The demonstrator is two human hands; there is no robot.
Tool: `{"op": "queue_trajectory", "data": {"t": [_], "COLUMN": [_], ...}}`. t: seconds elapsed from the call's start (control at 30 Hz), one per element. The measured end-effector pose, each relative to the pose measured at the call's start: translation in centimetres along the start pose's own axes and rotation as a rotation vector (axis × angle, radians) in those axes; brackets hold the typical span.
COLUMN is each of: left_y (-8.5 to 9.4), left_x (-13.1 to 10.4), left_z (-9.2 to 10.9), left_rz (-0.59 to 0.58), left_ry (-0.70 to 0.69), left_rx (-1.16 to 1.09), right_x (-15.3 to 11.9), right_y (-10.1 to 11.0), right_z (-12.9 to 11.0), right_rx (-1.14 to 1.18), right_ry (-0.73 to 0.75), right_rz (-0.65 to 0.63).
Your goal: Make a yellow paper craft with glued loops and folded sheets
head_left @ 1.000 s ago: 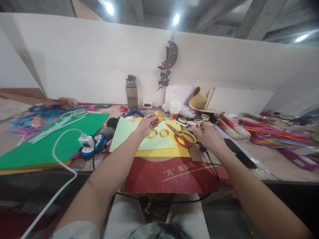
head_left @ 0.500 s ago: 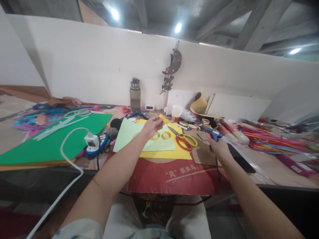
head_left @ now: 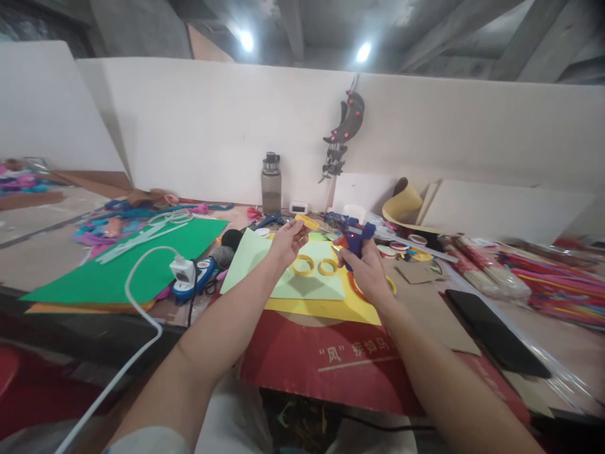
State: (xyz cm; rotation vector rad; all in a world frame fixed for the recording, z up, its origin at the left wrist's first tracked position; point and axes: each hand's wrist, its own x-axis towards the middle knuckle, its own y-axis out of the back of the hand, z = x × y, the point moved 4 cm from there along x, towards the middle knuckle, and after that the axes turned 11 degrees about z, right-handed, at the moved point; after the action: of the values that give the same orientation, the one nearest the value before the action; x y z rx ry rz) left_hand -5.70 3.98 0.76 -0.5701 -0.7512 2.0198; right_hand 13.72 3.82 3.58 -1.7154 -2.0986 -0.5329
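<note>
A white partition [head_left: 203, 132] backs the far side of a cluttered desk [head_left: 28, 249], where a person works with two bare hands. A red board with white lettering [head_left: 293, 362] covers the near middle, while a green sheet [head_left: 155, 265] lies to the left. Farther in, a yellow sheet [head_left: 340, 309] sits partly under a pale green sheet [head_left: 250, 258]. A black slab resembling a phone [head_left: 496, 334] lies at near right; a dark crescent ornament [head_left: 352, 120] hangs against the partition, with a drink bottle [head_left: 271, 192] standing upright to its left.

The right hand [head_left: 362, 265] has its grip wrapped around a blue glue gun [head_left: 357, 236], held above the sheets with its front end toward the left. Scissors with red and yellow handles [head_left: 355, 287] lie partly hidden below that hand. Two yellow rings [head_left: 303, 273] rest side by side on the pale green sheet. Above them, the left hand [head_left: 289, 241] has its grip pinched on a small yellow piece [head_left: 307, 221], near the gun; whether the two touch cannot be told.
</note>
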Motion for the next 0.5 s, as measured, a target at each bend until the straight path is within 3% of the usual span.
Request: {"op": "queue_trajectory", "data": {"t": [0.17,0.3,0.5], "left_y": [0.1,-0.1,-0.4], "left_x": [0.1,-0.1,-0.6], "left_z": [-0.1,-0.3,-0.6], "left_rz": [0.034,0.040,0.028], "left_ry": [0.015,0.010,0.016], "left_rx": [-0.035,-0.028,-0.026], "right_x": [-0.5,-0.7,-0.9], "right_y": [0.5,0.4,0.4], "right_z": [1.9,1.6,1.3], "right_rx": [-0.020,-0.075,-0.141], "right_ry": [0.004,0.050,0.066], "right_rz": [-0.018,-0.088,-0.071]}}
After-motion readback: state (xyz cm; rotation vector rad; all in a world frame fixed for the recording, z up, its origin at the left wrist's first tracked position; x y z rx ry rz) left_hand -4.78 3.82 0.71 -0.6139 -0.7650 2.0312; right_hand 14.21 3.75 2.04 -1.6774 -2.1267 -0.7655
